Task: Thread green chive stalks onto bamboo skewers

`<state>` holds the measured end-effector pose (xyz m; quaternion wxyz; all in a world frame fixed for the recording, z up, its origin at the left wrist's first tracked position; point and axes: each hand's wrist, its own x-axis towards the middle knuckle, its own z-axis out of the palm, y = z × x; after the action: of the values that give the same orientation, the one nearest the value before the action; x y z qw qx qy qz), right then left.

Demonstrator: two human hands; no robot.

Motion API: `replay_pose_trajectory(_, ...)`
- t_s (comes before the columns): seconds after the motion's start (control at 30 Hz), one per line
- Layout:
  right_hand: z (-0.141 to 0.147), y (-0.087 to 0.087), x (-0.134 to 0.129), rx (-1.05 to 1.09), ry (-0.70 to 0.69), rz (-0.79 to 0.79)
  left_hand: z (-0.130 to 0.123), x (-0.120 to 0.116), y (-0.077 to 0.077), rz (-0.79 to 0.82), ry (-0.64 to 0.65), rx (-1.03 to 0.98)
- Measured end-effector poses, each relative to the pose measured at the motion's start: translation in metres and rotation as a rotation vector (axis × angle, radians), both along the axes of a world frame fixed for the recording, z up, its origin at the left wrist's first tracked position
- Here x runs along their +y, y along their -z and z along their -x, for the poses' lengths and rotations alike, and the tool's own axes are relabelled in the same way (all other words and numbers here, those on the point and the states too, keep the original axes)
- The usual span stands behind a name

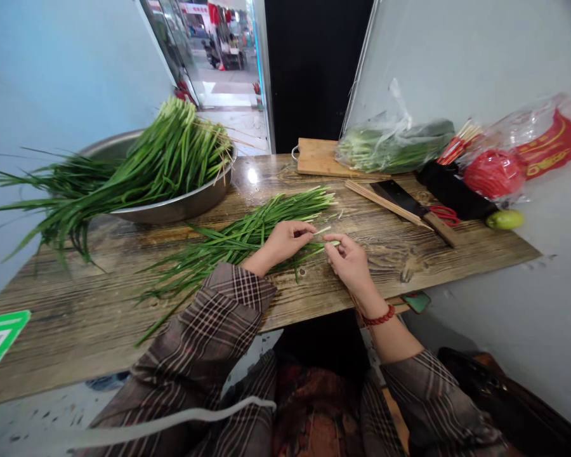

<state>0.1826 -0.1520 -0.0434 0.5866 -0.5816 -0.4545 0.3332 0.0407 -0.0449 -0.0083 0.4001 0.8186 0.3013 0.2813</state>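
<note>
Garlic chives lie in a loose pile across the wooden table, pale stem ends pointing right. Over the near side of this pile is my left hand, thumb and forefinger pinched on a chive stalk whose whitish end sticks out to the right. Just right of it, my right hand pinches the pale end of a chive between thumb and fingertips. Small trimmings are scattered beyond my hands. A large metal basin at the left holds a big heap of chives, their leaves hanging over its side.
At the back right are a cutting board, a clear bag of greens and a red plastic bundle. Wooden skewers lie beside a cleaver. A green fruit sits near the right edge; a green-bordered sign stands front left.
</note>
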Motion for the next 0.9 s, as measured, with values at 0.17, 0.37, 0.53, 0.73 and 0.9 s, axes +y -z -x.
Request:
replay_pose_trajectory(0.17,-0.001,0.003,0.001,0.002,0.0,0.003,0.0,0.001,0.001,-0.034,-0.009,0.003)
replay_pose_trajectory(0.37,-0.002,0.006,0.002,-0.029,0.009,-0.002,0.001,0.001,0.004,-0.109,0.001,-0.026)
replay_pose_trajectory(0.53,-0.004,0.008,0.003,-0.064,0.019,0.003,0.001,0.002,0.009,-0.203,0.021,-0.033)
replay_pose_trajectory(0.73,-0.004,0.011,0.003,-0.125,0.057,-0.022,0.001,0.001,0.007,-0.242,0.049,-0.019)
replay_pose_trajectory(0.9,-0.004,0.008,0.001,-0.147,0.026,-0.043,0.002,0.002,0.005,-0.231,0.069,0.008)
